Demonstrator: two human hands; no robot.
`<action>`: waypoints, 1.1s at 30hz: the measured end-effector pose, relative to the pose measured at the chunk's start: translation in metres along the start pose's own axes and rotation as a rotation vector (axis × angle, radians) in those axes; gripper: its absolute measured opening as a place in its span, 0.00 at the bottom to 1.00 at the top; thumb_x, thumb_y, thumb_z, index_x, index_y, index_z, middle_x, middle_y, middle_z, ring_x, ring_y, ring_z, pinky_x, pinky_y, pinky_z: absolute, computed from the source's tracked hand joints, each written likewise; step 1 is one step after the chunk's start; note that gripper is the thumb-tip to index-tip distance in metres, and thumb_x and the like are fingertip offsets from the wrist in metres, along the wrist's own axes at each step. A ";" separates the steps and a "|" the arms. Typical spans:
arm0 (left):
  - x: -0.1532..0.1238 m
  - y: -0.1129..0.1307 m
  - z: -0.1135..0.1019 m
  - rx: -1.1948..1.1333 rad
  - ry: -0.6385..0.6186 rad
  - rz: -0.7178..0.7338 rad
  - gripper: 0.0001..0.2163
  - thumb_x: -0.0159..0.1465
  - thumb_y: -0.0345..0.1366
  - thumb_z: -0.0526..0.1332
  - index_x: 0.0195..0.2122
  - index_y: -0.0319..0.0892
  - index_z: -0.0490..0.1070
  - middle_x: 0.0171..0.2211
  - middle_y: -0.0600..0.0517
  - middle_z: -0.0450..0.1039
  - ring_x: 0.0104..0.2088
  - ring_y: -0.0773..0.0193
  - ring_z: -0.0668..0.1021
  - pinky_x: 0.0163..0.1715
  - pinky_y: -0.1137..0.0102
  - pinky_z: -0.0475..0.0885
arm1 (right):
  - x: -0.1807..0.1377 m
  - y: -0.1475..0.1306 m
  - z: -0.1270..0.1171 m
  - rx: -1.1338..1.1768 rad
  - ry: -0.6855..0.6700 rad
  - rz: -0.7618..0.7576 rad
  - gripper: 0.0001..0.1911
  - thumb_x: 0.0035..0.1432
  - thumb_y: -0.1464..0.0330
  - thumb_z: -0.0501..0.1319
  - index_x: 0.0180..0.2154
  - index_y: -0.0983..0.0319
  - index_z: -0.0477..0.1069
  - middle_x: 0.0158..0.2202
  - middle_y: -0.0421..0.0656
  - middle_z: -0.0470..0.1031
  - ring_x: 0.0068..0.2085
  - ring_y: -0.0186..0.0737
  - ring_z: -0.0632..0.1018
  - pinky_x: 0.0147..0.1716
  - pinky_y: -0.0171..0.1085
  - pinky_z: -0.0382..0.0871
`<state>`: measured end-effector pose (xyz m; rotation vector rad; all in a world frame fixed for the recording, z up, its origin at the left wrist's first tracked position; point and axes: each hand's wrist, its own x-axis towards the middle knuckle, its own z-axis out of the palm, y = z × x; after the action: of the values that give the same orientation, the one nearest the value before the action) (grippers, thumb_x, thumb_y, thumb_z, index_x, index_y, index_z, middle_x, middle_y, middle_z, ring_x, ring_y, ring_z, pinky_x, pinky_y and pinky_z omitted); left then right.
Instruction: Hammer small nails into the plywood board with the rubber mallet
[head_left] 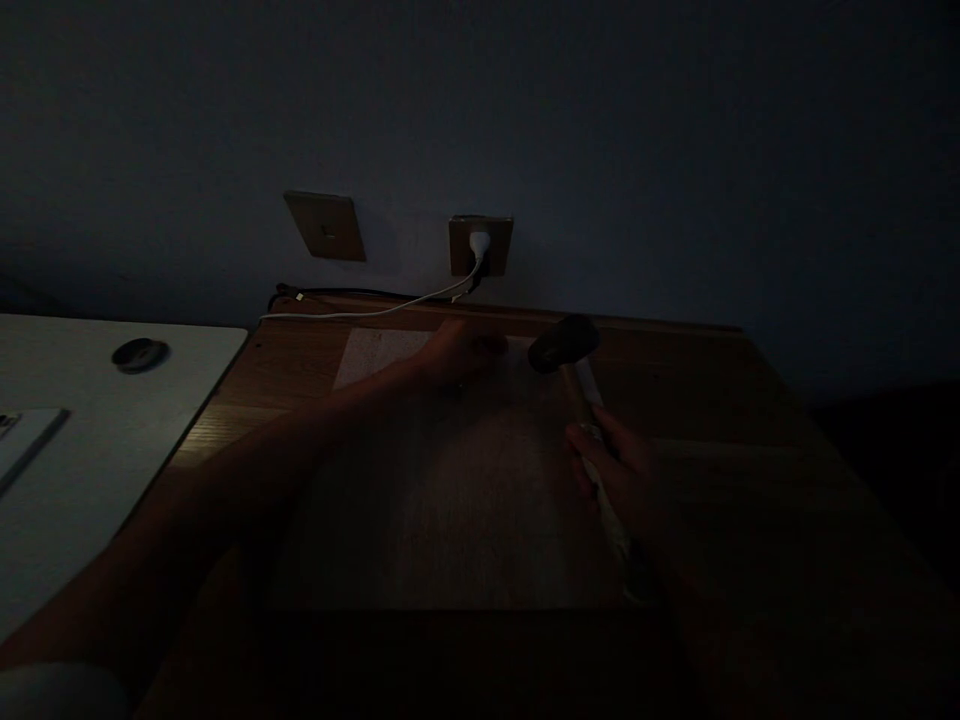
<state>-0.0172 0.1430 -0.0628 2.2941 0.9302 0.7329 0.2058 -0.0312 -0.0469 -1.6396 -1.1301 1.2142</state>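
Observation:
My right hand (pixel 619 462) is wrapped round the handle of a mallet (pixel 564 342). Its dark, thick head points away from me, just above the far right part of a pale board (pixel 472 500). The board lies on a wooden table. Over the board's far edge, my left hand (pixel 461 352) is closed with its fingers curled together. Dim light hides what, if anything, sits between those fingers. A gap separates the left hand from the mallet head.
The wooden tabletop (pixel 720 390) runs up to the wall. Two wall plates are there, one a socket (pixel 459 250) with a white plug (pixel 480 243). A white cable (pixel 360 314) trails along the table's back edge. At left, a white table (pixel 82 400) bears a round dark object (pixel 139 354).

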 end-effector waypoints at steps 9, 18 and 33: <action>-0.006 -0.008 0.007 -0.021 0.009 -0.009 0.07 0.62 0.32 0.67 0.41 0.40 0.81 0.39 0.49 0.84 0.38 0.61 0.83 0.43 0.69 0.76 | -0.002 -0.007 0.001 -0.014 -0.008 0.048 0.21 0.56 0.47 0.65 0.35 0.56 0.67 0.14 0.30 0.64 0.13 0.30 0.63 0.10 0.29 0.59; -0.007 -0.013 0.009 0.018 -0.025 0.060 0.06 0.61 0.29 0.65 0.38 0.41 0.81 0.38 0.51 0.83 0.39 0.61 0.83 0.41 0.70 0.74 | -0.002 -0.009 0.004 -0.036 -0.028 0.025 0.22 0.55 0.46 0.65 0.35 0.56 0.66 0.14 0.30 0.63 0.13 0.30 0.62 0.09 0.30 0.59; -0.006 -0.014 0.013 -0.172 -0.011 0.002 0.24 0.61 0.30 0.67 0.58 0.40 0.70 0.41 0.48 0.84 0.40 0.60 0.85 0.41 0.69 0.76 | 0.001 -0.008 0.026 -0.140 -0.052 -0.070 0.17 0.65 0.49 0.61 0.38 0.56 0.69 0.15 0.30 0.64 0.14 0.31 0.64 0.12 0.31 0.59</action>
<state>-0.0181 0.1433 -0.0824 2.1473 0.8265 0.7696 0.1789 -0.0261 -0.0453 -1.6648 -1.3200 1.1610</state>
